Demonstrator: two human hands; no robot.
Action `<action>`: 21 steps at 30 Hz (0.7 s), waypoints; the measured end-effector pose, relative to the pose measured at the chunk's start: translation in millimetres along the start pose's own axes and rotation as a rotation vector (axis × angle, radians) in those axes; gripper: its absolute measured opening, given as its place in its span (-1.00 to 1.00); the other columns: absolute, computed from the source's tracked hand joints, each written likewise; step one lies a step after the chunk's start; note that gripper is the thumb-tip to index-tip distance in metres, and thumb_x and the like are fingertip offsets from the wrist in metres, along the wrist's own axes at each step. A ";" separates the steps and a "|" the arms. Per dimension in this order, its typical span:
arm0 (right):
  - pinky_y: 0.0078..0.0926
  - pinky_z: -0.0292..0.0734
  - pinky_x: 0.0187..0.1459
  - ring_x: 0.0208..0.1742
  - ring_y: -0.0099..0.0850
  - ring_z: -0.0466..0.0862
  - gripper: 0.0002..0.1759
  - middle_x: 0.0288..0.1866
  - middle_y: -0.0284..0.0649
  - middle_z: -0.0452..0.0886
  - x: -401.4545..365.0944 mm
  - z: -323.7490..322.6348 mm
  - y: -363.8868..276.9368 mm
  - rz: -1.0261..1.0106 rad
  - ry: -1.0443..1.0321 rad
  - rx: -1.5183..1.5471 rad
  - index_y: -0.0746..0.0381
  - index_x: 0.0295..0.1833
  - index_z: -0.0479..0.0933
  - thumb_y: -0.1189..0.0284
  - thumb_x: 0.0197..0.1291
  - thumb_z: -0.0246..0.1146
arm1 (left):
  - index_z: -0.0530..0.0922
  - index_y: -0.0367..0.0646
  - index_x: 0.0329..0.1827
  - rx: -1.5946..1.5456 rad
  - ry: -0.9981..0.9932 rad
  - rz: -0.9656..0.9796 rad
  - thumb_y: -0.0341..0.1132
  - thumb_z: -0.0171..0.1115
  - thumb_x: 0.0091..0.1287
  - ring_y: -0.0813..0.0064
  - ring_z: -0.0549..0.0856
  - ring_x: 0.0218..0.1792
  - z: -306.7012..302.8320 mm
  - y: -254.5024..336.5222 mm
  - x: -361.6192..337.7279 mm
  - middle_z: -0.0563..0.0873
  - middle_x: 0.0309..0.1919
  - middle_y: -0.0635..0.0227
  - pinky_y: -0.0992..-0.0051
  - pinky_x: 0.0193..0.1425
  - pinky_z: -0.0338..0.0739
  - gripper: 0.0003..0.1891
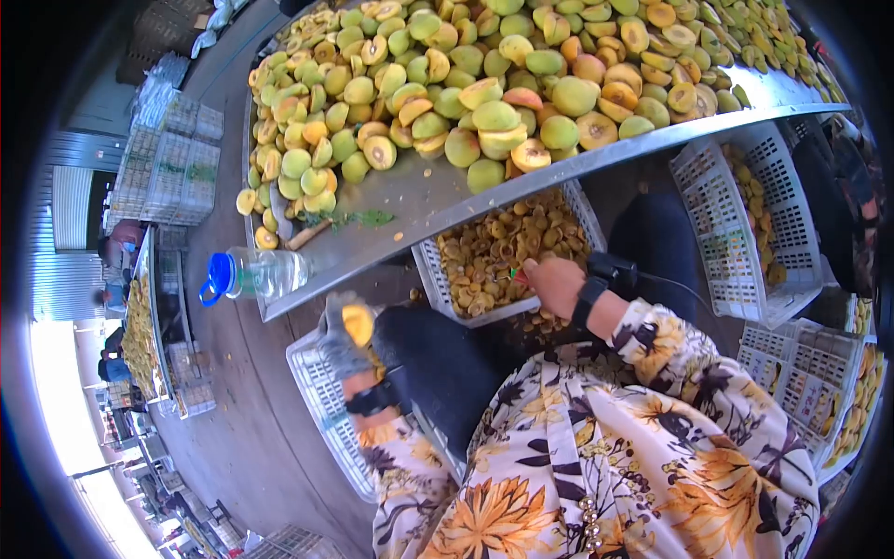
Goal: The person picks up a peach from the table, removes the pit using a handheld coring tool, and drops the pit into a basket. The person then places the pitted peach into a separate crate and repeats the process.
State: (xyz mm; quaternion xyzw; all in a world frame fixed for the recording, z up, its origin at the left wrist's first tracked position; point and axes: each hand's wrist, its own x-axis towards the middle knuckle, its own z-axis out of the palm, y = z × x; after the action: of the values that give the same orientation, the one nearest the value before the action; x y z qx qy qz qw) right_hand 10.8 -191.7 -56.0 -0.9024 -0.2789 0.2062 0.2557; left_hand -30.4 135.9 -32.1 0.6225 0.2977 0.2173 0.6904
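- Nearest my lens, along the bottom of the frame, is the floral shirt (605, 466), orange blooms on pale cloth. The dark trousers (447, 363) cover the knees just above it.
- The left hand (346, 349) sits lower centre-left in a grey glove. Its fingers are wrapped snugly round a fruit half (358, 324), whose yellow cut face is turned up toward me.
- That hand and its fruit half hang above the floor crate (317, 401), a white slatted one at lower left.
- The right hand (556, 284) is bare, just right of centre, with a black strap (587, 300) at the wrist.
- Its fingers are curled tight about a small red-and-green thing (518, 276) (too small for me to tell what it is), which pokes out toward the left.
- The right hand hovers over the near edge of the middle crate (428, 265), a white one full of yellow-brown cut pieces and tucked partly under the table's rim.
- The metal table (419, 200) slants across the upper half and carries a fruit heap (484, 84) of green and yellow fruit, many pieces cut open.
- A water bottle (251, 273) with a blue cap lies on its side at the table's lower-left corner.
- The right crate (717, 214) at the frame's right holds a few cut pieces.
- At far left, other people (116, 307) stand by another loaded table, small and blurred.
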 end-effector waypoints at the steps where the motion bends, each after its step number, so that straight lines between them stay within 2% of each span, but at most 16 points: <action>1: -0.22 0.50 -0.36 -0.41 -0.05 0.61 -0.78 -0.49 0.06 0.56 0.5 0.0 2.4 0.018 0.076 0.047 0.31 -0.25 0.44 0.43 -0.01 0.21 | 0.58 -0.18 -0.14 0.544 -0.013 -0.053 0.03 0.24 0.14 0.27 0.67 -0.35 -23.6 10.1 8.0 0.67 -0.29 0.19 0.42 -0.28 0.58 -0.56; 2: -0.19 0.49 -0.35 -0.41 -0.02 0.59 -0.77 -0.52 0.05 0.55 -1.8 2.4 3.0 0.043 0.144 0.108 0.32 -0.28 0.43 0.40 -0.01 0.21 | 0.58 -0.18 -0.09 1.103 -0.026 -0.114 0.01 0.25 0.14 0.27 0.66 -0.25 -35.5 28.6 5.1 0.67 -0.23 0.19 0.40 -0.13 0.55 -0.55; 3: -0.16 0.48 -0.36 -0.42 0.01 0.58 -0.78 -0.53 0.07 0.54 -4.4 -0.3 -1.7 0.033 0.109 0.184 0.34 -0.29 0.40 0.42 -0.01 0.19 | 0.58 -0.18 -0.09 1.111 -0.036 -0.111 0.01 0.25 0.14 0.27 0.66 -0.25 -43.7 28.0 5.7 0.67 -0.23 0.19 0.40 -0.13 0.55 -0.55; 5: -0.15 0.47 -0.36 -0.42 0.01 0.58 -0.77 -0.53 0.07 0.54 -6.0 -1.0 -10.0 0.042 0.184 0.268 0.33 -0.25 0.40 0.43 -0.01 0.18 | 0.57 -0.14 -0.05 1.636 -0.003 0.388 -0.03 0.26 0.13 0.27 0.59 -0.07 -44.4 22.8 16.0 0.64 -0.10 0.20 0.42 0.03 0.46 -0.57; 6: -0.14 0.47 -0.36 -0.42 0.02 0.57 -0.76 -0.53 0.08 0.54 -8.2 -0.9 -14.3 0.043 0.241 0.350 0.32 -0.21 0.39 0.45 -0.01 0.18 | 0.57 -0.14 -0.05 1.634 -0.005 0.396 -0.03 0.26 0.13 0.27 0.59 -0.07 -23.0 28.3 15.3 0.64 -0.10 0.20 0.42 0.03 0.46 -0.57; 7: -0.14 0.46 -0.37 -0.41 0.02 0.57 -0.70 -0.52 0.07 0.53 -10.5 -3.9 -17.7 0.034 0.251 0.415 0.30 -0.12 0.38 0.48 -0.02 0.18 | 0.55 -0.14 -0.02 1.423 -0.088 0.426 -0.05 0.27 0.11 0.22 0.56 -0.02 14.1 37.7 12.0 0.62 -0.06 0.18 0.39 0.08 0.42 -0.55; 8: -0.14 0.46 -0.37 -0.41 0.02 0.57 -0.70 -0.52 0.07 0.53 -11.8 -5.8 -19.0 0.031 0.255 0.414 0.30 -0.12 0.38 0.48 -0.02 0.18 | 0.53 -0.13 0.01 1.209 -0.164 0.452 -0.08 0.29 0.10 0.18 0.53 0.03 41.5 44.3 15.5 0.60 -0.03 0.17 0.37 0.13 0.38 -0.54; 10: -0.15 0.46 -0.38 -0.40 0.01 0.57 -0.65 -0.51 0.05 0.54 -15.1 -11.0 -18.8 -0.008 0.344 0.417 0.26 -0.06 0.38 0.51 -0.04 0.18 | 0.48 -0.05 0.09 1.558 -0.439 1.362 -0.01 0.31 0.04 0.11 0.53 0.03 50.8 8.5 63.1 0.53 0.04 0.07 0.30 0.09 0.42 -0.44; 11: -0.17 0.46 -0.40 -0.44 0.01 0.57 -0.63 -0.53 0.05 0.53 -22.4 -14.4 -19.5 -0.026 0.358 0.437 0.25 -0.03 0.38 0.52 -0.04 0.18 | 0.42 -0.02 0.16 1.093 -0.438 0.531 -0.05 0.28 0.08 0.05 0.41 0.16 146.2 50.5 8.0 0.47 0.10 0.04 0.28 0.18 0.35 -0.43; 13: -0.22 0.46 -0.44 -0.47 -0.01 0.57 -0.60 -0.55 0.05 0.52 -39.5 -24.7 -18.9 -0.018 0.371 0.436 0.25 0.00 0.38 0.52 -0.04 0.19 | 0.38 -0.01 0.21 0.973 -0.607 0.705 -0.06 0.25 0.10 0.03 0.36 0.20 204.0 28.1 21.3 0.42 0.15 0.03 0.27 0.25 0.29 -0.41; 15: -0.23 0.46 -0.44 -0.47 -0.01 0.58 -0.60 -0.55 0.04 0.53 -54.2 -36.5 -15.2 0.006 0.357 0.441 0.25 -0.01 0.38 0.51 -0.04 0.20 | 0.33 -0.04 0.25 0.993 -0.661 0.529 -0.07 0.26 0.11 0.05 0.35 0.21 249.5 9.7 27.2 0.41 0.16 -0.02 0.28 0.30 0.23 -0.38; 16: -0.24 0.47 -0.44 -0.47 -0.02 0.58 -0.60 -0.54 0.04 0.53 -60.7 -39.6 -12.3 0.036 0.328 0.459 0.25 -0.01 0.39 0.51 -0.05 0.20 | 0.36 -0.09 0.23 1.188 -0.611 0.536 -0.08 0.26 0.12 0.04 0.35 0.21 265.3 1.3 31.2 0.38 0.18 -0.05 0.29 0.33 0.18 -0.40; 18: -0.27 0.47 -0.44 -0.47 -0.03 0.59 -0.61 -0.54 0.03 0.54 -67.3 -39.6 -5.6 0.066 0.347 0.450 0.25 -0.02 0.39 0.50 -0.05 0.21 | 0.43 -0.12 0.17 0.966 -0.698 0.615 -0.18 0.29 0.12 0.11 0.53 0.04 261.2 1.0 50.4 0.53 0.04 0.00 0.33 0.13 0.43 -0.47; 19: -0.28 0.47 -0.44 -0.47 -0.03 0.59 -0.61 -0.53 0.03 0.54 -68.4 -38.3 -2.6 0.068 0.386 0.471 0.25 -0.03 0.40 0.50 -0.05 0.22 | 0.43 -0.12 0.17 0.966 -0.702 0.618 -0.18 0.29 0.12 0.11 0.53 0.04 258.4 2.4 50.3 0.53 0.04 0.00 0.33 0.13 0.43 -0.47; 21: -0.29 0.47 -0.44 -0.46 -0.04 0.59 -0.62 -0.52 0.03 0.54 -68.0 -39.9 -2.1 0.068 0.425 0.499 0.26 -0.03 0.40 0.50 -0.05 0.22 | 0.50 -0.15 0.07 0.554 -0.647 0.116 -0.28 0.31 0.11 0.31 0.65 -0.26 243.6 5.1 45.8 0.65 -0.21 0.18 0.46 -0.26 0.58 -0.56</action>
State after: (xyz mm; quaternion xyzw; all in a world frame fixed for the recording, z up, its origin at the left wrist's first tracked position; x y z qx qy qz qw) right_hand -21.1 -245.4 -7.9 -0.8435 -0.1297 0.0840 0.5144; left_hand 169.4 -10.6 -21.9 0.8362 0.0775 -0.0391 0.5415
